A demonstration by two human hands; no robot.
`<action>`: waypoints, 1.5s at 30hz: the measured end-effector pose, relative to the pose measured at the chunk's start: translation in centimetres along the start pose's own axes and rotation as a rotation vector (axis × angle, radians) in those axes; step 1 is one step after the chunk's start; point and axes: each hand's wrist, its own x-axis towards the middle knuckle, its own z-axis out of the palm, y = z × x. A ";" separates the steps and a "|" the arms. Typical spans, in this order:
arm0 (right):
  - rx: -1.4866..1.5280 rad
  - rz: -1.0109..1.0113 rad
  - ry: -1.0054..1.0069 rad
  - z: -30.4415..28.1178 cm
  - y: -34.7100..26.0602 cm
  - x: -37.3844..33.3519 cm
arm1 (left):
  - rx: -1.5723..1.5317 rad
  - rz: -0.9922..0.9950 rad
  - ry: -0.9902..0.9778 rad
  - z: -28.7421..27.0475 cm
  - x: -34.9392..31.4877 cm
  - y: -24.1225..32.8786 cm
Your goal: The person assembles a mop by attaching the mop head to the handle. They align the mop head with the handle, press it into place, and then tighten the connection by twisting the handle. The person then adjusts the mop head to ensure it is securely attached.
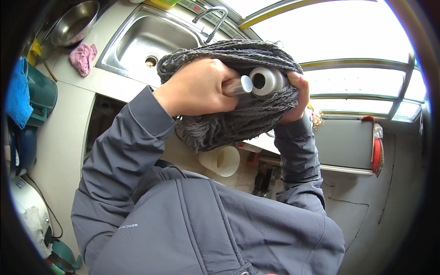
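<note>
A grey string mop head is held up in front of my chest, its strands spread around both hands. A pale grey round socket with a dark hole sticks out of the strands. My right hand is closed around the mop head beside this socket, some fingers hidden behind the strands. My left hand makes a fist around a short silvery rod, slightly blurred. Its round end points towards the socket, and a small gap seems to lie between them. The rod's other end is hidden by my hand.
A steel sink with a curved tap is set in the counter beyond my hands. On the left are a pink cloth, a metal bowl and a green container. A whitish bucket stands below.
</note>
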 end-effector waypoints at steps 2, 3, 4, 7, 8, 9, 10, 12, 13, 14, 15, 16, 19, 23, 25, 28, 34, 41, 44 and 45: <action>0.015 0.019 -0.035 0.0 0.3 0.1 | -0.019 0.031 0.038 -0.2 -0.3 0.0; -0.009 0.011 -0.057 0.0 0.4 0.2 | -0.006 0.035 0.036 -0.3 -0.4 -0.1; 0.039 0.033 -0.105 0.1 0.6 0.2 | 0.010 0.038 0.033 -0.6 -0.6 -0.1; 0.120 0.049 -0.043 0.4 1.5 0.2 | -0.040 0.063 0.039 -1.3 -1.1 -0.2; 0.135 0.028 -0.046 0.4 1.8 0.2 | -0.075 0.061 0.041 -1.5 -1.4 -0.3; 0.134 0.021 -0.048 0.5 2.2 0.2 | -0.109 0.057 0.045 -1.8 -1.6 -0.3; 0.132 0.016 -0.052 0.6 2.5 0.2 | -0.074 0.121 0.036 -2.3 -1.8 -0.4; 0.086 -0.015 -0.006 0.9 3.1 0.2 | -0.181 0.107 -0.021 -2.6 -2.2 -0.3; 0.088 -0.021 0.036 1.1 3.4 0.3 | -0.239 0.102 -0.036 -2.8 -2.4 -0.2; 0.098 -0.031 0.049 1.2 3.5 0.4 | -0.299 0.100 -0.049 -3.1 -2.5 -0.2; 0.092 -0.027 0.105 1.3 3.7 0.4 | -0.281 0.076 -0.080 -3.3 -2.6 -0.2; 0.148 -0.033 0.022 1.5 3.8 0.4 | -0.264 0.052 -0.109 -3.4 -2.7 -0.2; 0.197 -0.043 0.073 1.7 4.0 0.7 | -0.256 0.033 -0.135 -3.5 -2.8 -0.3; 0.275 -0.066 -0.062 1.1 4.6 0.6 | -0.275 0.025 -0.130 -3.5 -2.7 -0.9; 0.281 -0.075 0.009 0.3 5.2 0.7 | -0.294 0.026 -0.121 -3.4 -2.6 -1.2; 0.287 -0.093 0.242 -0.8 6.3 1.3 | -0.326 0.051 -0.093 -3.3 -2.6 -1.3; 0.315 -0.073 0.194 -1.2 6.7 1.7 | -0.361 0.057 -0.012 -2.2 -3.0 -0.6; 0.359 -0.070 0.236 -0.6 6.9 2.2 | -0.231 0.079 -0.086 -3.0 -2.7 -1.1; 0.323 -0.101 0.242 0.1 7.2 1.9 | -0.324 0.009 -0.089 -3.6 -2.8 -1.2; 0.353 -0.042 0.254 0.5 7.3 1.9 | -0.345 0.000 -0.098 -3.9 -2.9 -1.1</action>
